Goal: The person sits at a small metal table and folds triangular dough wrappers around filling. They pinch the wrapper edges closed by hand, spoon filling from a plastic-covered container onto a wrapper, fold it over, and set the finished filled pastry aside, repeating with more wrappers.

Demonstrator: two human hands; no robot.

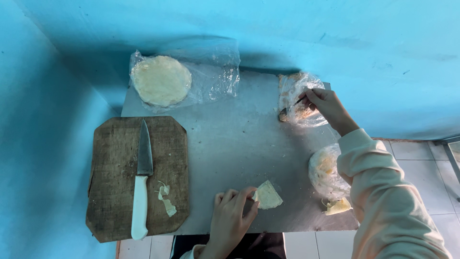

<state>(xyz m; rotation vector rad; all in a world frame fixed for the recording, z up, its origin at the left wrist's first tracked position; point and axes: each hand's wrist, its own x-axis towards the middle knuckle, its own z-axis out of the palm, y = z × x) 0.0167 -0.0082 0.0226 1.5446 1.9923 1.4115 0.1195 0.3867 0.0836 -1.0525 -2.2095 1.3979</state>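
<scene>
Folded dough wedge (267,195), pale yellow and triangular, lies on the metal bench (239,144) near its front edge, and the left hand (232,216) has its fingers (249,197) closed lightly on the wedge's left corner, pressing it to the bench. Just right of that, one small yellow scrap (338,206) lies at the bench's front right corner, beside one plastic-wrapped bundle (325,171) with something yellowish inside, partly hidden by the cream sleeve (378,192). On the left, one worn wooden cutting board (136,177) overhangs the bench edge; on it rest one knife (142,180) with a white handle, blade pointing away, and a few pale dough trimmings (165,197) just beside the handle. Farther back on the right, the right hand (328,108) pinches one dark-tipped spoon (291,109) between closed fingers, its tip inside a crumpled plastic bag (299,98); what the bag holds I cannot make out. At the far left corner, one stack of round dough sheets (161,80) sits in a loose clear bag, against the blue wall (287,29).
</scene>
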